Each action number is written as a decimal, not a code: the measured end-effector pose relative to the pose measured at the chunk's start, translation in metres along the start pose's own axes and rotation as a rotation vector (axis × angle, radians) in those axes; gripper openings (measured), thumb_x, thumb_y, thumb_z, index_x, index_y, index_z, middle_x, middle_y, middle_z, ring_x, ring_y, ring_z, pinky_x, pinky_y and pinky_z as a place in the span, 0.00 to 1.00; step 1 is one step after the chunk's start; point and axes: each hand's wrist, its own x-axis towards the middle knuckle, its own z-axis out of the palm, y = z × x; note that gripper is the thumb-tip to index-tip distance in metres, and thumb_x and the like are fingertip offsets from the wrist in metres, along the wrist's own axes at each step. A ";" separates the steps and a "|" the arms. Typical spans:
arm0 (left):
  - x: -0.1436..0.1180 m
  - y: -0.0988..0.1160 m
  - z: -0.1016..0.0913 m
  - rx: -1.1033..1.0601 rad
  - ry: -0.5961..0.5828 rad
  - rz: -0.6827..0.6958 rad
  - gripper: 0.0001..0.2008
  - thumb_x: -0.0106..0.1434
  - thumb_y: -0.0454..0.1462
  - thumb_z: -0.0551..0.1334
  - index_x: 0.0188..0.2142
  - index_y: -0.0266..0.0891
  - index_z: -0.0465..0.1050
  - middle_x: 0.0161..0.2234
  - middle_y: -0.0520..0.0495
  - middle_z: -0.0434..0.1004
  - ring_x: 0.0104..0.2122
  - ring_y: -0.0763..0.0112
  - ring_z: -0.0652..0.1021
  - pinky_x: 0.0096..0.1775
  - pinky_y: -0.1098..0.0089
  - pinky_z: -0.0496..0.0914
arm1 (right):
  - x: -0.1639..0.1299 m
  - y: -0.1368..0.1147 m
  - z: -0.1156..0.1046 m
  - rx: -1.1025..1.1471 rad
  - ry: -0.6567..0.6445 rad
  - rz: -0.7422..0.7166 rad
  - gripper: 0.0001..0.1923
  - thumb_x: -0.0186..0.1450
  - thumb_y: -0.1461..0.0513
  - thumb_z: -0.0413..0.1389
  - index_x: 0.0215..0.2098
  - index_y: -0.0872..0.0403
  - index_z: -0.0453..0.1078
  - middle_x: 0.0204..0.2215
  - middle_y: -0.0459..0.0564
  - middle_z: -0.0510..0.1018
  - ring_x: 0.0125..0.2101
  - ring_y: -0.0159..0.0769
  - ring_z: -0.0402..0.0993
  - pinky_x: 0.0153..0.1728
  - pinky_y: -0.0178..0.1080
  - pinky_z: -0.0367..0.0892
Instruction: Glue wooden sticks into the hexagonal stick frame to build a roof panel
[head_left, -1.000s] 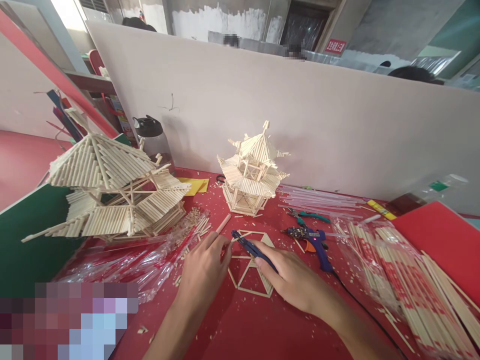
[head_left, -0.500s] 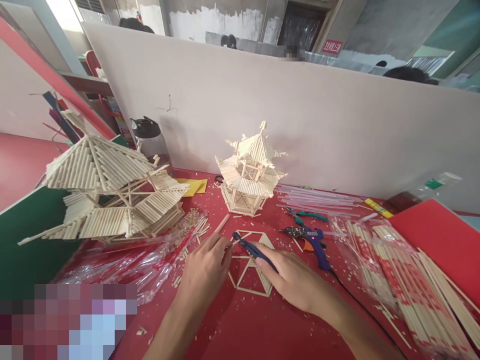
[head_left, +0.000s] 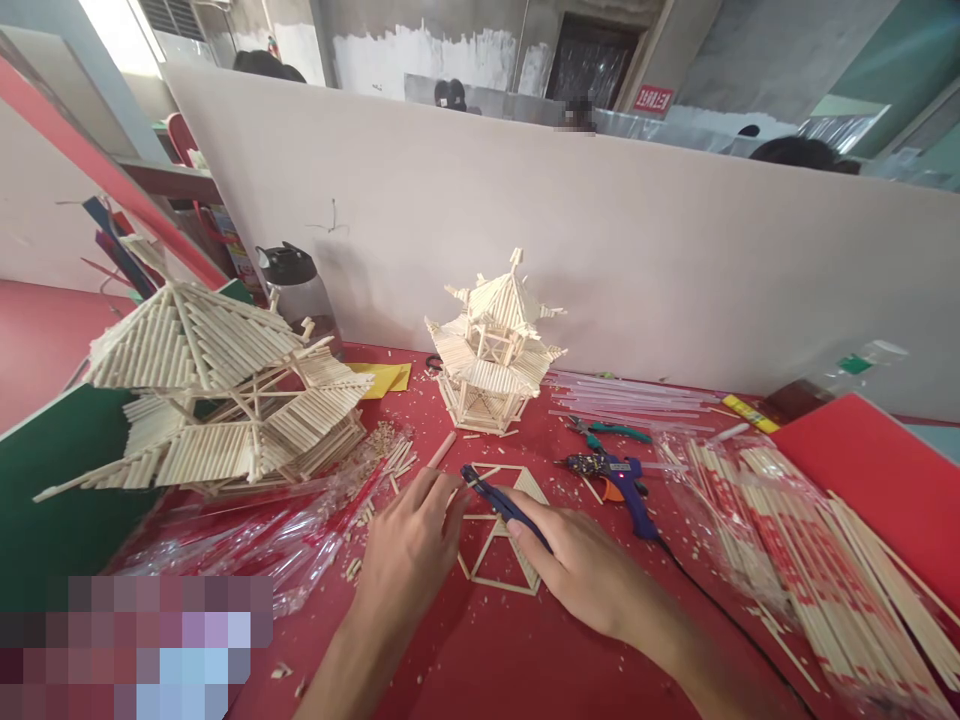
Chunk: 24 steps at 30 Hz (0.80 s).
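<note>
At far left, a large pale pagoda roof model of wooden sticks (head_left: pixel 217 395), tilted on a dark green board (head_left: pixel 52 480). Behind it, a clear water bottle with a black lid (head_left: pixel 296 290) against the beige partition wall (head_left: pixel 600 250). In front of the big model, a heap of crumpled clear plastic wrappers (head_left: pixel 255 530) on the red bench (head_left: pixel 487 650), strewn with wood chips.

Left hand (head_left: pixel 409 545) palm down on the bench, fingers loosely spread and extended forward, fingertips pressing a thin wooden stick (head_left: pixel 444 448) at its near end, just beside the tip of the cutter. Nothing clamped in this hand; flat, open.

Between the hands, a flat hexagonal frame of thin wooden sticks (head_left: pixel 501 565) lying on the bench, partly covered by the right hand.

Right hand (head_left: pixel 581 565) curled around the dark blue handles of a small cutter (head_left: pixel 499 500), fingers closed on it, its nose pointing up-left toward the left fingertips, low over the frame. Whether the blades meet the stick, cannot tell.

Farther back, centre: a small two-tier pagoda model of pale sticks (head_left: pixel 495 350), upright, well apart from the hands. Right of it, clear glue sticks (head_left: pixel 630 395), green-handled pliers (head_left: pixel 611 432), a blue hot-glue gun (head_left: pixel 626 480) with black cord. Far right, wrapped bundles of wooden chopsticks (head_left: pixel 795 540) beside a red board (head_left: pixel 877 480).
</note>
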 end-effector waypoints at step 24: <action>0.006 -0.003 0.009 -0.033 -0.035 0.039 0.12 0.76 0.34 0.53 0.44 0.43 0.76 0.34 0.49 0.81 0.29 0.72 0.79 0.30 0.75 0.66 | 0.009 0.013 -0.009 0.035 0.013 -0.091 0.24 0.78 0.54 0.43 0.70 0.40 0.61 0.49 0.50 0.83 0.50 0.47 0.80 0.51 0.45 0.71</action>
